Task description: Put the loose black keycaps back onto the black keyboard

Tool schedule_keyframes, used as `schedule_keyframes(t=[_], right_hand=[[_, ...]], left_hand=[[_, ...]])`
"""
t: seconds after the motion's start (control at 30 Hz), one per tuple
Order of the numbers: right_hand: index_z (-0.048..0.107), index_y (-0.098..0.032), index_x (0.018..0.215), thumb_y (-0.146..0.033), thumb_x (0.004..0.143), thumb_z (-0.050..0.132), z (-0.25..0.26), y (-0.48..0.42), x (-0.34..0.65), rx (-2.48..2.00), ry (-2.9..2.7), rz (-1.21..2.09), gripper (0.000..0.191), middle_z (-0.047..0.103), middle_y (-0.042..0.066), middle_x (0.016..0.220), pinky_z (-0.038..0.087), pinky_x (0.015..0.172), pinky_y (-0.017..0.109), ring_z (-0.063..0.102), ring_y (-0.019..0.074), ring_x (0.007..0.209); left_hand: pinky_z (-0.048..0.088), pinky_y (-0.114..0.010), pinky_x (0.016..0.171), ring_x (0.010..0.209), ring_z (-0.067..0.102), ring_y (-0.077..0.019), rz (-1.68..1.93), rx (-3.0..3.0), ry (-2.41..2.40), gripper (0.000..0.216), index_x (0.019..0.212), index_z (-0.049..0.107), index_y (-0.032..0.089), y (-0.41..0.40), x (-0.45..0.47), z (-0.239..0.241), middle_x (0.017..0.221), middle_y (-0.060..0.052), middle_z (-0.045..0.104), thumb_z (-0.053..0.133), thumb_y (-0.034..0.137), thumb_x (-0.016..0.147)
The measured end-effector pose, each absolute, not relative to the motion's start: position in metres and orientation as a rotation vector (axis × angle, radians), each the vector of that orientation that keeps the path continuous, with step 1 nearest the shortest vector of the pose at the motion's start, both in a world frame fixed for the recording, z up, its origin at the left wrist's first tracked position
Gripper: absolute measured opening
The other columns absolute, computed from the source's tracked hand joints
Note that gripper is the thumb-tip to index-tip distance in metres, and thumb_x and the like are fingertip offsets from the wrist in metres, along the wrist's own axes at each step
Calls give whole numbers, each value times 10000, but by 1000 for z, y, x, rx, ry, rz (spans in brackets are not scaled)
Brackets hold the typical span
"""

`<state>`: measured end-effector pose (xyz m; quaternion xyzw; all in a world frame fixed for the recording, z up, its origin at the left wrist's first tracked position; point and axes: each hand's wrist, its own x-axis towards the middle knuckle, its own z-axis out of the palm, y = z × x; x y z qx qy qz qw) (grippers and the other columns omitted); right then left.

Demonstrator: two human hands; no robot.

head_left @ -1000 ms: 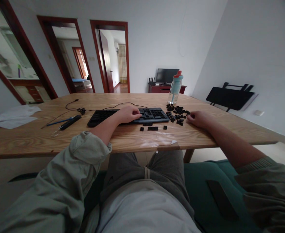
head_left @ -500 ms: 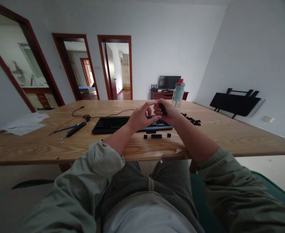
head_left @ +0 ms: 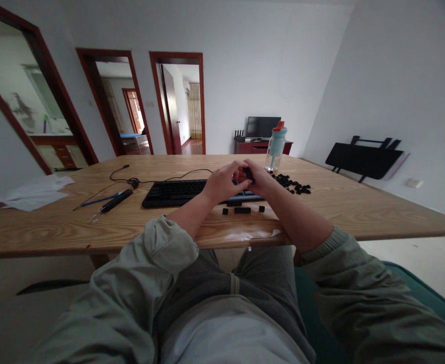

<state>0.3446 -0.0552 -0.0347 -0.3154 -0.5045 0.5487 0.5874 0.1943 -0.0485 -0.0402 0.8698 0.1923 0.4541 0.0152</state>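
Both of my hands meet over the right part of a black keyboard (head_left: pixel 175 192). My right hand (head_left: pixel 259 179) is closed around a small dark piece (head_left: pixel 249 174), whose exact kind I cannot make out. My left hand (head_left: pixel 224 179) reaches against it, fingers curled and thumb stretched under. What the left fingertips pinch, if anything, is hidden. Loose black keycaps lie at the keyboard's front edge: a long one (head_left: pixel 242 210), a small one (head_left: pixel 225 211) and another small one (head_left: pixel 261 208). A heap of black keycaps (head_left: pixel 293 184) lies to the right of my hands.
A water bottle (head_left: pixel 276 146) stands behind my right hand. To the left are a black pen-like tool (head_left: pixel 116 201), a blue stick (head_left: pixel 101 199), the keyboard's cable (head_left: pixel 133 182) and crumpled white paper (head_left: pixel 36 192). The wooden table's (head_left: pixel 74 240) front edge is close to my body.
My hands have drawn closer together, and the left fingers now close in on the dark piece in my right hand. The view has shifted slightly, showing more of the keycap heap.
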Motion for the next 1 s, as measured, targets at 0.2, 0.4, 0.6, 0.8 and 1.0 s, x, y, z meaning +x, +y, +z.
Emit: schedule_keyframes(t=[0.2, 0.4, 0.6, 0.8, 1.0], right_hand=[[460, -216, 608, -345, 734, 656, -35, -58, 342, -714, -1122, 1308, 266, 503, -22, 542, 288, 396, 204, 428, 103, 495], [463, -208, 579, -321, 712, 628, -32, -62, 339, -682, -1124, 1297, 240, 503, -19, 522, 286, 403, 204, 417, 96, 484], [473, -206, 587, -318, 766, 577, -35, -59, 337, -682, -1121, 1243, 236, 521, -9, 506, 325, 429, 218, 443, 102, 471], [469, -211, 615, -332, 784, 586, -39, -53, 339, -716, -1150, 1178, 238, 516, -17, 534, 316, 447, 245, 441, 106, 482], [490, -208, 631, -350, 766, 584, -42, -51, 337, -774, -1251, 1016, 217, 524, -21, 593, 367, 521, 247, 481, 117, 565]], left_hand=[[436, -263, 671, 706, 577, -139, 1361, 2672, 619, 374, 1156, 558, 222, -49, 194, -42, 784, 28, 601, 681, 303, 812], [432, -263, 665, 683, 568, -135, 1365, 2694, 578, 348, 1119, 565, 207, -49, 193, -42, 756, 31, 588, 686, 320, 812], [434, -262, 658, 670, 566, -133, 1355, 2719, 571, 320, 1051, 587, 224, -48, 195, -43, 756, 38, 602, 731, 313, 779], [446, -266, 672, 705, 583, -146, 1391, 2734, 593, 349, 1097, 609, 220, -42, 195, -44, 768, 29, 606, 721, 287, 774], [451, -276, 697, 726, 584, -151, 1387, 2756, 665, 225, 990, 628, 207, -39, 194, -43, 784, 17, 629, 700, 238, 780]])
